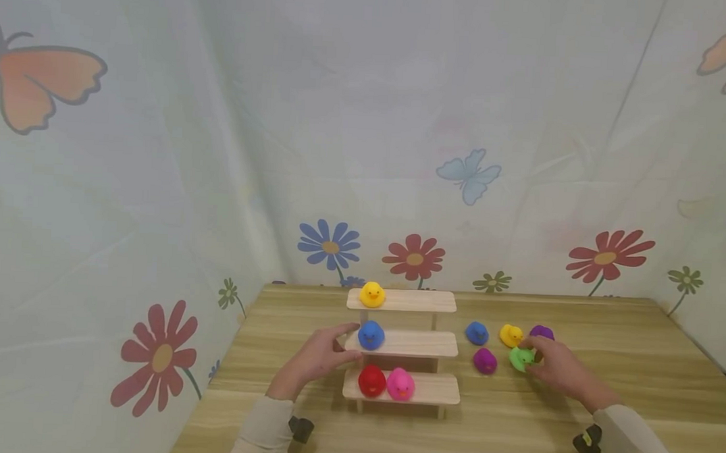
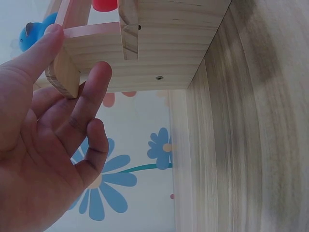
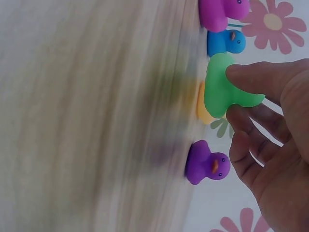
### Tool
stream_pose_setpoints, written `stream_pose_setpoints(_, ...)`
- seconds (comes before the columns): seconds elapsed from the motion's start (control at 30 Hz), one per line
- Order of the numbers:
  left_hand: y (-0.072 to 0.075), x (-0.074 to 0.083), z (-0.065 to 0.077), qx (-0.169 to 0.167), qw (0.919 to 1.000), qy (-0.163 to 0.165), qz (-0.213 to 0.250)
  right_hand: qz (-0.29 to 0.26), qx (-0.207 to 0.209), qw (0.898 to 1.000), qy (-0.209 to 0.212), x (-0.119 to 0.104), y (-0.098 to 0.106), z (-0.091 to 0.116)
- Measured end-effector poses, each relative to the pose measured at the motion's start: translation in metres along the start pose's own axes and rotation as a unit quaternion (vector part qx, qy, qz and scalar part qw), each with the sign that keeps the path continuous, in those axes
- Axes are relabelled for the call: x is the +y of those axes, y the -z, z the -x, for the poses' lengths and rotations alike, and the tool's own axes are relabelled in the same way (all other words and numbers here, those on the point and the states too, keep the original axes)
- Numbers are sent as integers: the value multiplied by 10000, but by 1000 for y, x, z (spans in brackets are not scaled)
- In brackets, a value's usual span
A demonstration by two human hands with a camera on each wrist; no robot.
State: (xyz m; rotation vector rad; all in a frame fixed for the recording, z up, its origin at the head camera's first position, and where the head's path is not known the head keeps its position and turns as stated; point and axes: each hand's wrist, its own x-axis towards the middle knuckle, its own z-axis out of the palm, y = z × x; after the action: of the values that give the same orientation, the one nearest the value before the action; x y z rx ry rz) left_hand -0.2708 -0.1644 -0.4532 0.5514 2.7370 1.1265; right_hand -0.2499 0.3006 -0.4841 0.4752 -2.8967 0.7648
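Note:
At the left end of the middle step, my left hand (image 1: 323, 353) holds the wooden tiered shelf (image 1: 421, 344), thumb on one side of the board and fingers on the other. Close to that thumb sits a blue rubber duck (image 1: 371, 336). My right hand (image 1: 556, 367) pinches a green rubber duck (image 3: 222, 87) between thumb and fingers, tilted off the table in the right wrist view. Around it are a yellow duck (image 1: 511, 336), a purple duck (image 1: 542, 333) partly behind the hand, another blue duck (image 1: 476, 333) and a magenta-purple duck (image 1: 485, 361).
A yellow duck (image 1: 372, 294) stands on the top step. On the bottom step, a red duck (image 1: 372, 381) and a pink duck (image 1: 401, 384) sit side by side. The wood-grain table (image 1: 512, 436) ends at a flower-printed curtain (image 1: 368, 118).

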Motion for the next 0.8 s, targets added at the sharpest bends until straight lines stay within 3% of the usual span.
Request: stream_pose_setpoints(0.8, 0, -1, 0, -32, 9999, 67, 74, -169, -88, 9998, 28, 10, -8, -3)
